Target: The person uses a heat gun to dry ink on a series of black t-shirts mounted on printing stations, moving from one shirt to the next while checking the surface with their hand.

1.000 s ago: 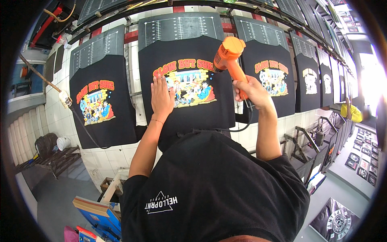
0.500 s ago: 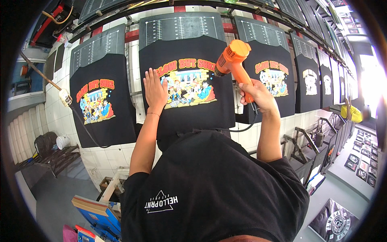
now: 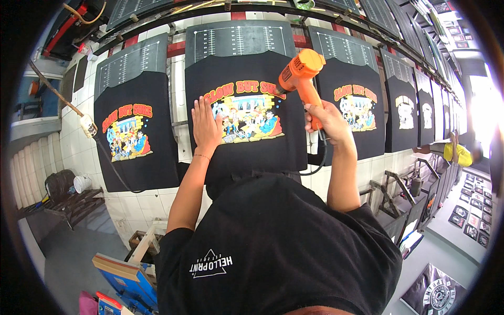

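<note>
A black T-shirt (image 3: pixel 247 149) with a colourful cartoon print lies stretched over a dark platen (image 3: pixel 241 39) in front of me. My right hand (image 3: pixel 329 122) is wrapped round the handle of an orange heat gun (image 3: pixel 303 73). Its nozzle points down and left above the upper right of the print, covering part of the red lettering. From the handle's lower end a black cord (image 3: pixel 321 157) curves back toward my body. Flat on the shirt at the print's left edge rests my left hand (image 3: pixel 208 125), fingers stretched out and holding nothing.
Similar printed shirts lie on platens to the left (image 3: pixel 128 142) and right (image 3: pixel 357 105). A power socket (image 3: pixel 88 126) with a cord hangs at the left. A blue-sided frame (image 3: pixel 123 281) stands lower left. Another person in yellow (image 3: pixel 458 153) is at the far right.
The heat gun in my right hand has shifted slightly left over the print. My left hand stays flat at the print's left edge. The whole view has moved a little.
</note>
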The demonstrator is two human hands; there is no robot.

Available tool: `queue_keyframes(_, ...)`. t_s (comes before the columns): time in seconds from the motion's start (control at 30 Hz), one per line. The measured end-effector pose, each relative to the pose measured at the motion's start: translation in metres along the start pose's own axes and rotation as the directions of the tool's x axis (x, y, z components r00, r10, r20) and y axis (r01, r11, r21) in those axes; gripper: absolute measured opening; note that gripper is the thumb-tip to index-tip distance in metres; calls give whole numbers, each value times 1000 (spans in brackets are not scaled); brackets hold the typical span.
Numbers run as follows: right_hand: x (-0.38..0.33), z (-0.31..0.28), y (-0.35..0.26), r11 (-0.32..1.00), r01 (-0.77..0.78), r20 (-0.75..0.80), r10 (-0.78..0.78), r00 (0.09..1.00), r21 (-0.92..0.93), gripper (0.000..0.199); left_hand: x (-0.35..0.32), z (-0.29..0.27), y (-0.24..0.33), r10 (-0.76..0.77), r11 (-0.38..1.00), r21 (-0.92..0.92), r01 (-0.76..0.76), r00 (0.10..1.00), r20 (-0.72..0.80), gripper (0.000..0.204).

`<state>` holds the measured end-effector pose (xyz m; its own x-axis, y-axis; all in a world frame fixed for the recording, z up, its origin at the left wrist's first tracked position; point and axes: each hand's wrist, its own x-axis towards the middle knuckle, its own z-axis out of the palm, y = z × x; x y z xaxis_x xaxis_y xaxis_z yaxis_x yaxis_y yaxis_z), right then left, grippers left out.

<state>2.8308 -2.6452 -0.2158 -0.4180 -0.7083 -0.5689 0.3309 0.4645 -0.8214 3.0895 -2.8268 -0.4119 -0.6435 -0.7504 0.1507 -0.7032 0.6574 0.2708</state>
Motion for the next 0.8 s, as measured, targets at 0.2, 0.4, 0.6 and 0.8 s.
queue_keyframes(0.2,16,12,-3,999,18,49,-16,999,-34,25,9,5,4,2,999,-36,-3,1000,-7,63)
queue_keyframes(0.4,23,19,-11,999,4,80,0,997,-45,26,-4,-1,13,14,997,-78,-12,1000,28,63)
queue_keyframes(0.6,13,18,-8,997,1,78,5,997,-73,22,-17,2,5,-38,997,-66,36,999,-26,61)
queue_keyframes(0.8,-13,-5,5,990,-34,37,39,999,-134,19,-24,-2,10,-57,993,-108,55,998,-13,60)
